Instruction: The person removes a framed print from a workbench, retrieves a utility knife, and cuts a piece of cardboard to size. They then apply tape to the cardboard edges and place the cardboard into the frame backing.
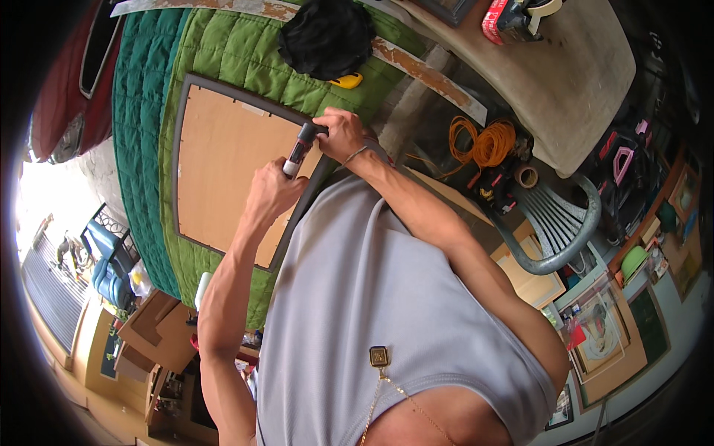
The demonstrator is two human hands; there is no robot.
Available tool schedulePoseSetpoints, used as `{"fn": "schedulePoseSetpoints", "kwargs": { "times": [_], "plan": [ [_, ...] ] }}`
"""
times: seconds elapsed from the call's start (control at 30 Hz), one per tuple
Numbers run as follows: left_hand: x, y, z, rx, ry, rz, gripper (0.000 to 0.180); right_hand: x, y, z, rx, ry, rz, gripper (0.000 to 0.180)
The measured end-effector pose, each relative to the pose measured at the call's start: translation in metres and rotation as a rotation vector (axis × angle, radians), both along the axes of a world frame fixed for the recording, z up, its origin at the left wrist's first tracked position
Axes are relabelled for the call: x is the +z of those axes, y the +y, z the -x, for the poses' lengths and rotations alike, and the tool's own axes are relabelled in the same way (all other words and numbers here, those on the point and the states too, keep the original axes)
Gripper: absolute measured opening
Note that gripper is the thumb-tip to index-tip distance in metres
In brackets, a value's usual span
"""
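A picture frame (181, 160) with a dark edge lies back side up, its light brown backing board (227, 160) showing. My left hand (275, 192) is closed round the white lower end of a short, tube-shaped tool (298, 152), dark and reddish above. The tool slants over the right part of the board, and its kind is not clear. At its dark upper end, by the frame's far right corner, the bent fingers of my right hand (342, 135) are closed. What they grip there is hidden.
Green quilted blankets (223, 41) lie under the frame. Beyond it sit a black cloth bundle (327, 37), a yellow object (346, 80) and a worn strip (431, 78). To the right are an orange cord coil (491, 145), a tape roll (526, 176) and a grey slatted chair (554, 219).
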State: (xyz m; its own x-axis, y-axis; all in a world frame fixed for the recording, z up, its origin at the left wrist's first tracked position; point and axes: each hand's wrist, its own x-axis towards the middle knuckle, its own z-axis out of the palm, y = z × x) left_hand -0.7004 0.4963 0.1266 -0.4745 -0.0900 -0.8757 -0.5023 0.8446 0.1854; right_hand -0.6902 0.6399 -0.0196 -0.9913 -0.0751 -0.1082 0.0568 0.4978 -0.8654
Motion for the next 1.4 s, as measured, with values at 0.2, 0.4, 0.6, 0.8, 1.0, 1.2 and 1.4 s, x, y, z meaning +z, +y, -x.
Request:
{"fn": "schedulePoseSetpoints", "kwargs": {
  "times": [0.2,0.4,0.6,0.8,1.0,1.2,1.4],
  "plan": [
    [-0.005,0.002,-0.004,-0.086,0.062,0.025,0.026,-0.001,0.003,-0.002,0.047,0.011,0.007,0.025],
    [0.008,-0.018,-0.031,0.154,0.077,-0.093,0.025,0.001,0.006,-0.004,0.037,0.005,0.020,0.022],
    [0.013,-0.086,-0.112,0.492,0.297,-0.118,0.019,0.007,0.002,-0.019,0.134,0.160,-0.116,0.015],
    [-0.017,-0.126,-0.160,0.983,0.522,-0.430,0.011,0.006,0.002,-0.035,0.250,0.314,-0.436,0.023],
    [-0.036,-0.153,-0.174,0.994,0.630,-0.565,0.012,0.009,-0.005,-0.030,0.343,0.251,-0.615,0.025],
    [-0.013,-0.140,-0.177,0.830,0.613,-0.534,0.013,0.036,-0.015,-0.067,0.072,0.169,-0.440,0.032],
    [0.015,-0.057,-0.130,0.506,0.478,-0.785,0.018,0.074,0.003,-0.125,-0.034,-0.439,0.594,0.059]
  ]
}}
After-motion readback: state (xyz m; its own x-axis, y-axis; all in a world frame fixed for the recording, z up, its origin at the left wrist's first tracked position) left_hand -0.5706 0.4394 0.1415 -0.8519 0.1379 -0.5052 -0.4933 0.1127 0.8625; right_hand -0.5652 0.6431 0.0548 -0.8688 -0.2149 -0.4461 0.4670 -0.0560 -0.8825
